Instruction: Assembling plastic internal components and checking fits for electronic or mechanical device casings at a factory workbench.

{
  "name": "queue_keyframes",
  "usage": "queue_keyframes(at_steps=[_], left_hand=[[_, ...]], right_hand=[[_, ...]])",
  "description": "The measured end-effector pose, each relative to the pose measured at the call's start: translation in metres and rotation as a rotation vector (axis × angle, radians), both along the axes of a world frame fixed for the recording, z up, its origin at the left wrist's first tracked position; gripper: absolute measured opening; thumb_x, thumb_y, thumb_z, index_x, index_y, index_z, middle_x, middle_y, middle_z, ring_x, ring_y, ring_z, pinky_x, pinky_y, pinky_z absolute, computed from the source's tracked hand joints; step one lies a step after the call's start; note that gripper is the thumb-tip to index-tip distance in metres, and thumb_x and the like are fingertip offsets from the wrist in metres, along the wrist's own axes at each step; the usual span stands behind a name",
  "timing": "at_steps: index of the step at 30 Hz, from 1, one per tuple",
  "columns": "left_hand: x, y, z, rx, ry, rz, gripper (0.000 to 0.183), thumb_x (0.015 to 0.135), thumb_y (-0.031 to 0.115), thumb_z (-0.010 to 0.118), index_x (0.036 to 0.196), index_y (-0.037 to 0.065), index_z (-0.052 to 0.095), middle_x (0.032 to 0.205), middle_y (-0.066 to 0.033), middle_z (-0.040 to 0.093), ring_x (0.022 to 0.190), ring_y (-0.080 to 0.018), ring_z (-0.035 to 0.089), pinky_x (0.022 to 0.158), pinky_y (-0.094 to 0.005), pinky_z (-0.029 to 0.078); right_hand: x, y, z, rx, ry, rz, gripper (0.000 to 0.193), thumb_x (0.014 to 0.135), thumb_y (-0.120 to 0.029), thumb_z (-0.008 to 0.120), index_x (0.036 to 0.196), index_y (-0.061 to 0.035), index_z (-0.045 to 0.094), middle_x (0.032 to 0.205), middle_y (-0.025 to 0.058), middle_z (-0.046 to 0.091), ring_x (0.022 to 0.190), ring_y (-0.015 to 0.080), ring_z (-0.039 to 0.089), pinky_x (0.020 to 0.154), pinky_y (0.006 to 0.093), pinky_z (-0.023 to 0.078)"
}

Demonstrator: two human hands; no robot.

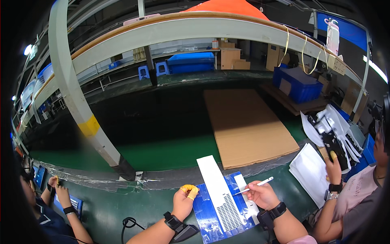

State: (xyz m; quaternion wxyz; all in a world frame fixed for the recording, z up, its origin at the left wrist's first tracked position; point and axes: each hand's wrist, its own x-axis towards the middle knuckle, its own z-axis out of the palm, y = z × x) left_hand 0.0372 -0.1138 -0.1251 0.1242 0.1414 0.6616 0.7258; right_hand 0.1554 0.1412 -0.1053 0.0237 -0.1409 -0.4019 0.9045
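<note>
A long white sheet with rows of small dark labels (pixel 228 214) lies on a shiny blue board (pixel 206 221) at the table's front. My right hand (pixel 262 194) pinches a slim white pen-like tool (pixel 265 181), whose thin tip points left over the sheet's edge by the labels. Beside the sheet, partly under my right hand, lies a narrower white strip (pixel 240 181). My left hand (pixel 185 201) is closed at the board's left edge, with yellow finger cots on its thumb and finger. Whatever its fingertips hold, if anything, is hidden.
A brown cardboard sheet (pixel 252 130) lies ahead on the dark green belt. An upright post (pixel 87 110) stands left. White papers (pixel 306 175) lie at right, where a co-worker's hand (pixel 334 168) holds a dark part. Another person's hands (pixel 62 193) work at far left.
</note>
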Motion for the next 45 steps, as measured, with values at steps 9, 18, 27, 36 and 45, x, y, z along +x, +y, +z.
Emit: queue_keyframes(at_steps=[9,18,27,36,45], left_hand=[[0.001,0.001,0.005,-0.013,-0.015,0.002,0.01,0.086,0.009,0.054,0.086,0.0,0.058,0.086,-0.0042,0.06,0.075,-0.0089,0.053,0.072,-0.0222,0.042],[0.0,-0.004,-0.001,0.004,0.005,-0.026,0.01,0.085,0.008,0.056,0.088,-0.001,0.057,0.082,-0.0039,0.06,0.074,-0.0084,0.053,0.07,-0.0219,0.043],[-0.001,-0.001,0.001,0.022,0.027,-0.033,0.008,0.085,0.007,0.056,0.086,-0.001,0.057,0.082,-0.0029,0.058,0.073,-0.0079,0.052,0.07,-0.0217,0.042],[0.002,-0.003,0.003,0.019,0.031,-0.026,0.008,0.084,0.007,0.055,0.085,0.0,0.057,0.083,-0.0035,0.059,0.074,-0.0085,0.051,0.07,-0.022,0.042],[-0.007,0.054,0.087,0.0,0.158,-0.197,0.017,0.084,0.016,0.057,0.088,-0.001,0.057,0.081,-0.006,0.06,0.072,-0.0111,0.054,0.067,-0.0248,0.044]], right_hand=[[-0.001,0.003,-0.001,0.039,0.002,0.017,0.014,0.086,-0.007,0.051,0.086,0.0034,0.06,0.079,0.0161,0.063,0.058,0.0168,0.056,0.056,0.0262,0.045],[0.0,0.003,-0.005,0.013,-0.02,0.03,0.012,0.084,-0.006,0.055,0.086,0.0045,0.06,0.08,0.0165,0.064,0.058,0.0152,0.057,0.056,0.0243,0.047],[0.0,0.004,-0.004,0.043,-0.006,0.021,0.013,0.084,-0.007,0.055,0.086,0.0045,0.06,0.079,0.0159,0.063,0.059,0.0152,0.057,0.056,0.0248,0.047],[0.0,0.001,-0.002,0.035,0.003,0.025,0.013,0.084,-0.007,0.055,0.085,0.0046,0.06,0.078,0.0153,0.063,0.059,0.0148,0.057,0.056,0.0245,0.047],[0.001,0.008,-0.01,0.002,-0.008,0.004,0.013,0.085,-0.008,0.053,0.086,0.0034,0.06,0.08,0.018,0.063,0.06,0.0171,0.057,0.056,0.0257,0.045]])
